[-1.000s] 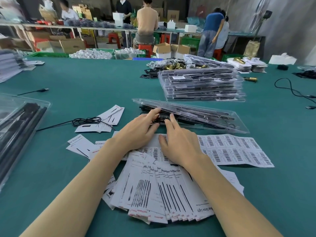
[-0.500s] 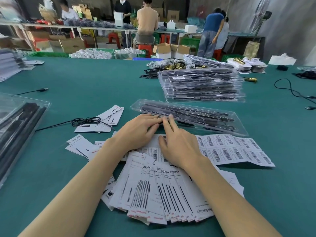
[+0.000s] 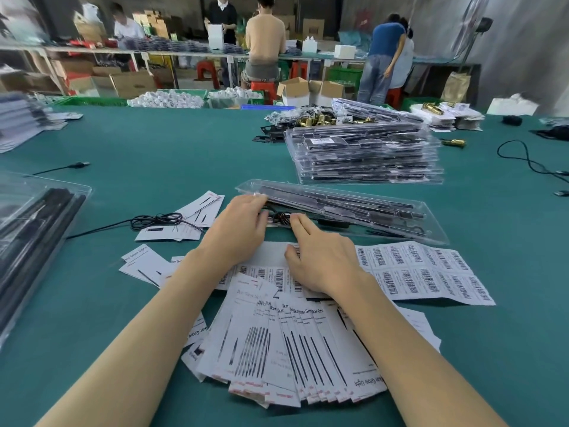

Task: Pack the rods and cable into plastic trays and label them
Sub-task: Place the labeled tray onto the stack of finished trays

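Note:
A clear plastic tray (image 3: 354, 208) with black rods in it lies across the middle of the green table. My left hand (image 3: 237, 223) curls its fingers round the lid's left end and holds it slightly raised. In the gap shows a small coiled cable (image 3: 281, 218). My right hand (image 3: 320, 257) reaches in with straight fingers whose tips touch the coil. Under my wrists lies a sheet of barcode labels (image 3: 425, 272). A fan of printed cards (image 3: 292, 349) is spread nearer to me.
A stack of packed trays (image 3: 363, 155) stands behind the tray. At the far left sits an open tray of black rods (image 3: 37, 229). A loose black cable (image 3: 157, 221) lies on cards to the left. Brass parts (image 3: 317, 120) and several people fill the back.
Half a second ago both hands pressed flat on the tray's near edge with the lid down. Now the lid's left end is lifted and the coil shows.

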